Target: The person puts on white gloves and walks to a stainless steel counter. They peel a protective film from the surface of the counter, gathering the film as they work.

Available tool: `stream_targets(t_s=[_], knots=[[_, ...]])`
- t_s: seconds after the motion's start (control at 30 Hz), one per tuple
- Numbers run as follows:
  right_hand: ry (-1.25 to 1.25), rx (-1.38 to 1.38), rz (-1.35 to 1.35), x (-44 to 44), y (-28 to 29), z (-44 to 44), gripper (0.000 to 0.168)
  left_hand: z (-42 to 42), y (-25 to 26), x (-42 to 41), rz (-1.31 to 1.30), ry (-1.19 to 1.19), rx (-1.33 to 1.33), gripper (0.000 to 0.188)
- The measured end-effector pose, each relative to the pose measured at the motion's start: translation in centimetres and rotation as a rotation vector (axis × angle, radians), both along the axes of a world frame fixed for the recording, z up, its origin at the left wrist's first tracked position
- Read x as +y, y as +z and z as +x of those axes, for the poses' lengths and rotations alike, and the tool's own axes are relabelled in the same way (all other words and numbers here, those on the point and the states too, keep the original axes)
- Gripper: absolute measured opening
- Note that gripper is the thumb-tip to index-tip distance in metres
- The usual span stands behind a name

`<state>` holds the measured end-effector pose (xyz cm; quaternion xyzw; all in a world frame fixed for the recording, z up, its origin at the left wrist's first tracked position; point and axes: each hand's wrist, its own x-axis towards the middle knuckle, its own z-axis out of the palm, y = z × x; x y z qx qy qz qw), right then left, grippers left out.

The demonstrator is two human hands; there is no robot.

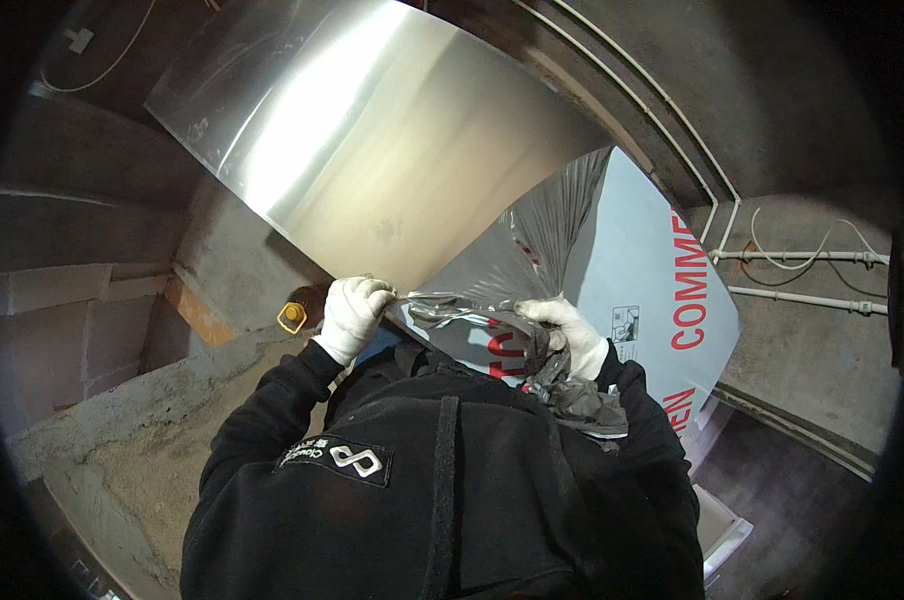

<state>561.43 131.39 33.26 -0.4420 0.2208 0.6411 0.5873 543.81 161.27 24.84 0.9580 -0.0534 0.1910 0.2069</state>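
A large shiny metal sheet (377, 172) spreads out before me, its left part bare. Its right part is covered by pale blue protective film (639, 247) with big red printing. A grey, wrinkled flap of this film (549, 217) is peeled back and pulled into folds. In a white glove, my left hand (358, 315) pinches the film's edge at the sheet's near edge. My right hand (575, 337), also gloved, is closed around gathered film at my chest. Crumpled film (587, 405) hangs below it. Between both hands a strip of film is stretched taut.
A dark bottle with a yellow cap (293, 316) stands left of my left hand, by a rough cement ledge (174, 375). White pipes (797, 259) and loose cables run along the concrete wall at right. A pale tray-like object (722, 529) lies lower right.
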Motion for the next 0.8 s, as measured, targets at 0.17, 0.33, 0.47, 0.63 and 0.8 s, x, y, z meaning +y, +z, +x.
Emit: stream_targets(t_s=[0.17, 0.33, 0.47, 0.63, 0.8], knots=[[-0.075, 0.033, -0.009, 0.6, 0.6, -0.2, 0.020, 0.1, 0.3, -0.3, -0.056, 0.057, 0.085, 0.024], [-0.078, -0.005, -0.015, 0.9, 1.7, -0.3, 0.019, 0.2, -0.7, 0.2, -0.015, -0.044, 0.051, 0.020], [-0.054, -0.030, 0.018, 0.5, 1.0, -0.1, 0.018, -0.1, -0.5, 0.4, 0.081, -0.090, 0.073, 0.018], [-0.077, -0.038, 0.005, 0.6, 1.0, -0.3, 0.017, -0.6, 0.4, 0.4, 0.126, -0.061, 0.163, 0.016], [-0.070, -0.016, -0.048, 1.2, 1.9, -0.4, 0.014, -0.7, -0.3, 0.0, 0.039, 0.050, 0.299, 0.014]])
